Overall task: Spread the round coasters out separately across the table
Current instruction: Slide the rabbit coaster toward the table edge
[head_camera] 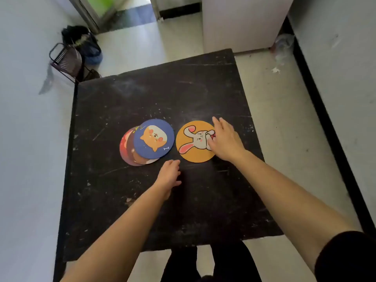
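An orange round coaster with a rabbit picture [192,153] lies flat on the black table [142,98], right of centre. My right hand [224,140] rests on its right edge, fingers spread, covering part of the rabbit. To the left sits an overlapping pile of coasters: a blue one with a dog picture [154,138] on top, a red one [123,143] and others fanned out beneath it. My left hand [168,176] hovers just below the gap between pile and orange coaster, fingers loosely curled, holding nothing.
The table's left side stands against a pale wall. A dark wire rack [66,60] and a black and blue bag [87,45] sit on the floor beyond the far left corner. A white cabinet [240,23] stands behind. My dark-clothed legs [203,263] show below the near edge.
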Tool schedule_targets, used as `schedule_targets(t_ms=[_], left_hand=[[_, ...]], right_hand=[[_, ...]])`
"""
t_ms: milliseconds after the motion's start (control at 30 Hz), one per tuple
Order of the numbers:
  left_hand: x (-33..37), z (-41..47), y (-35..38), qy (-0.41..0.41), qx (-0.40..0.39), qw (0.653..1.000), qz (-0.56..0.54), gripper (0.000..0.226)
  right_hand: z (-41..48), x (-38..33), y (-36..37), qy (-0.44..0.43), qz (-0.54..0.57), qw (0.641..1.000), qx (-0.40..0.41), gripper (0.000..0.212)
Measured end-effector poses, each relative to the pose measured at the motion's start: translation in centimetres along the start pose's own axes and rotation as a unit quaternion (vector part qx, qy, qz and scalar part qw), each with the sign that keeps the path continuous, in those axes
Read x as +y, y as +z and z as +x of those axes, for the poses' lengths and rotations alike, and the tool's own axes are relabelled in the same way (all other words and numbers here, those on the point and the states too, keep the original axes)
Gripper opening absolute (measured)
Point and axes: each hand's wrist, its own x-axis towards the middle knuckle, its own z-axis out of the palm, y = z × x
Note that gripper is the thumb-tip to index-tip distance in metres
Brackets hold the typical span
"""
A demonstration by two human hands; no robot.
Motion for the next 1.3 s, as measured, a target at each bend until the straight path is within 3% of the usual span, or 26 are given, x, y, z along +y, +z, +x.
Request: schedule_targets(t_ms=[167, 267, 367, 433, 567, 733, 833, 900, 1100, 1300], left_hand=[[-0.7, 2.0, 0.9, -0.030, 0.004, 0.993, -0.113, 0.047], [-1.1, 2.1, 0.5, -0.025, -0.001, 0.991, -0.130, 0.044], [-1.3, 2.3, 0.5, -0.034, -0.005, 0.989, -0.143, 0.044], [-1.5, 2.0, 0.6, -0.056, 0.005, 0.986, -0.159, 0.048], [-2.8, 0.7, 0.6, -0.061, 0.034, 0.983, -0.171, 0.052], [-5.6, -1.7, -2.1, 0.024, 0.080, 0.987, -0.135, 0.036], [-8.6, -2.7, -4.7, 0.058, 0.084, 0.993, -0.055, 0.028], [-10.8, -3.0, -6.3, 0.057, 0.087, 0.994, -0.024, 0.029], [-15.7, -3.1, -9.8, 0.040, 0.143, 0.988, 0.050, 0.023], [-17.1, -2.5, -11.1, 0.033, 0.169, 0.979, 0.105, 0.016]], right_hand=[[2.0, -0.3, 2.5, 0.046, -0.002, 0.999, -0.025, 0.081], [1.6, 0.0, 3.1, 0.118, 0.116, 0.985, -0.043, 0.077], [0.0, 0.4, 3.5, 0.116, 0.172, 0.977, -0.054, 0.034], [-1.6, 0.4, 3.8, 0.113, 0.205, 0.971, -0.043, 0.022], [-5.6, -0.2, 4.5, 0.162, 0.361, 0.918, -0.028, 0.016], [-10.8, -1.2, 5.8, 0.196, 0.402, 0.893, -0.047, 0.009], [-13.6, -2.3, 7.7, 0.222, 0.425, 0.875, -0.069, 0.030], [-15.1, -2.9, 9.4, 0.233, 0.415, 0.876, -0.079, 0.035], [-17.5, -4.1, 14.4, 0.216, 0.266, 0.933, -0.112, 0.008], [-18.0, -5.5, 15.7, 0.198, 0.143, 0.963, -0.114, 0.009]])
